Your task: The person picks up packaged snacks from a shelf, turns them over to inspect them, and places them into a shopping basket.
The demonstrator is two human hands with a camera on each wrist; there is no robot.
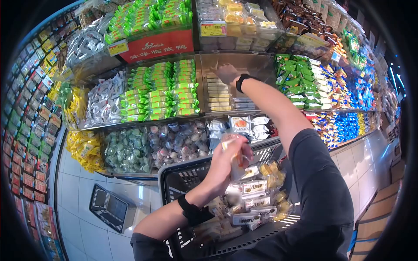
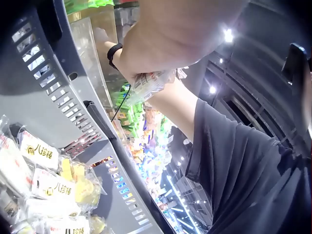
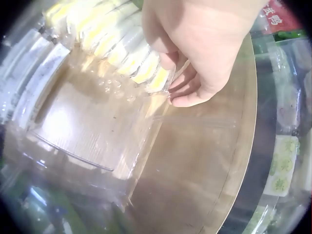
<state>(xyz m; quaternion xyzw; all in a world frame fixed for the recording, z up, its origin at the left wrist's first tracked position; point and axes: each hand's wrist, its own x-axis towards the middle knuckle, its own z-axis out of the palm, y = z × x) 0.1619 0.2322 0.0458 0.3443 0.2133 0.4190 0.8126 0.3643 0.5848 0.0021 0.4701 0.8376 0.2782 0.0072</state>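
In the head view my left hand (image 1: 228,158) is over the basket, its fingers gripping a clear-wrapped snack pack (image 1: 238,170). The left wrist view shows that pack's crinkled clear wrapper (image 2: 151,85) below the hand. My right hand (image 1: 227,73) reaches into a shelf bin, at the far end of a row of wrapped snack packs (image 1: 219,95). Seen from the right wrist, thumb and curled fingers (image 3: 187,100) pinch the end pack (image 3: 160,80), white and yellow in clear film. White-labelled snack packs (image 1: 254,187) lie heaped in the dark grey basket (image 1: 183,174) beneath my left hand.
Green-wrapped snacks (image 1: 159,91) fill the bin to the left, and dark green packets (image 1: 296,80) the one to the right. A clear divider (image 3: 78,158) crosses the bin. Another basket (image 1: 109,206) stands on the tiled floor. Cardboard boxes (image 1: 379,217) are stacked at right.
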